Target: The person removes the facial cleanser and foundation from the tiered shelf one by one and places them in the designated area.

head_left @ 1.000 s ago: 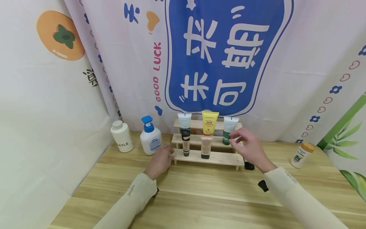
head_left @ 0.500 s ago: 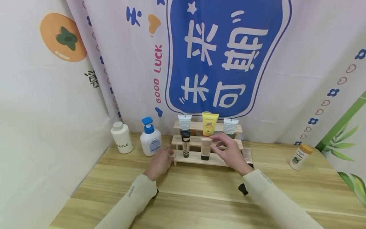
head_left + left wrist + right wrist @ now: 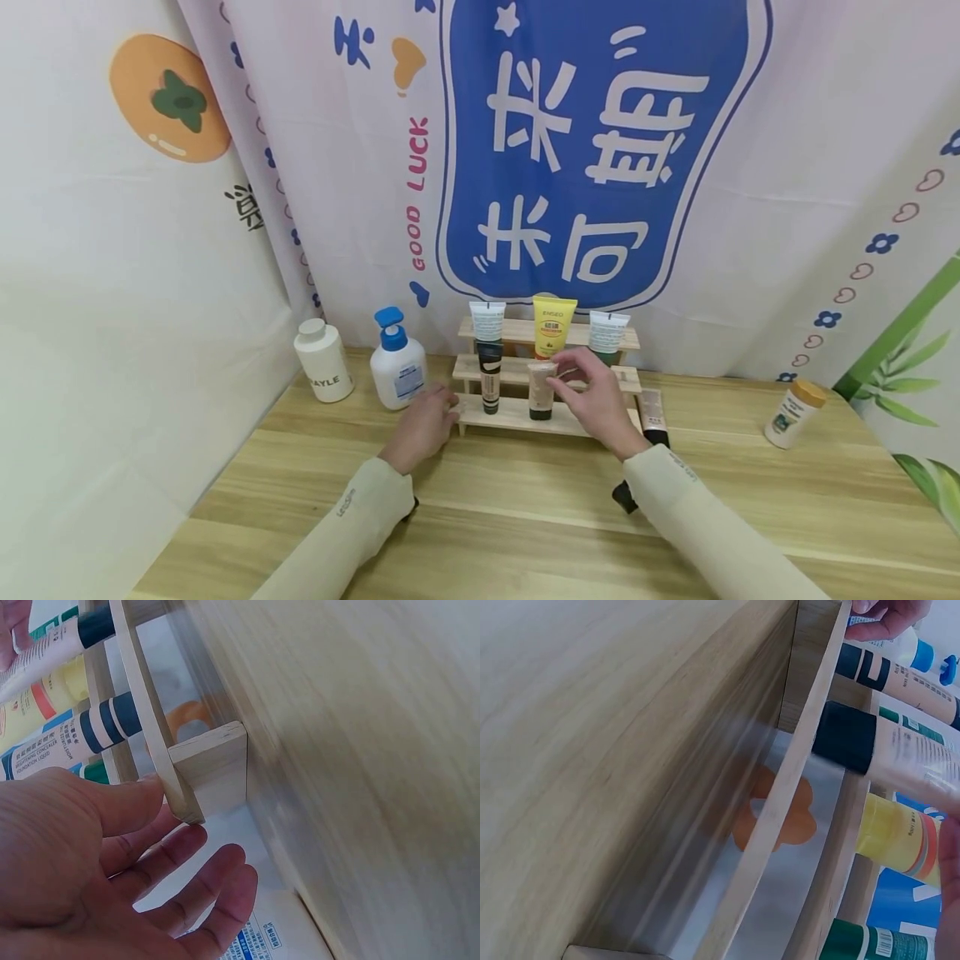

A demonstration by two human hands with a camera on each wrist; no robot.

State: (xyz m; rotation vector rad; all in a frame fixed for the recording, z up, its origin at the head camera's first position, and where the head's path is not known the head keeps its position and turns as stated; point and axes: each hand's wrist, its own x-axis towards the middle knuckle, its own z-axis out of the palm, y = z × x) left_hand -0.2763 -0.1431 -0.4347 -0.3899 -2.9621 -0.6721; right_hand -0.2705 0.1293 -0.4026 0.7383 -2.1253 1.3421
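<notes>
A three-step wooden rack point(image 3: 517, 414) stands at the back of the table with several cosmetic tubes upright on it. My right hand point(image 3: 562, 372) pinches the top end of the beige tube with a black cap point(image 3: 541, 392), which stands on the lowest step; the right wrist view shows that tube point(image 3: 900, 750) close up and blurred. My left hand point(image 3: 442, 404) rests with straight fingers against the rack's left end point(image 3: 210, 761), thumb on the front plank. A black-and-beige tube point(image 3: 491, 379) stands between the two hands.
A white pump bottle with a blue head point(image 3: 397, 364) and a white bottle point(image 3: 324, 360) stand left of the rack. Another tube point(image 3: 652, 414) lies on the table just right of it. An orange-capped bottle point(image 3: 793, 408) stands far right. A printed cloth hangs behind.
My right hand has moved left from the green tube at the rack's right end to the beige tube in the middle. The left hand has stayed at the rack's left end.
</notes>
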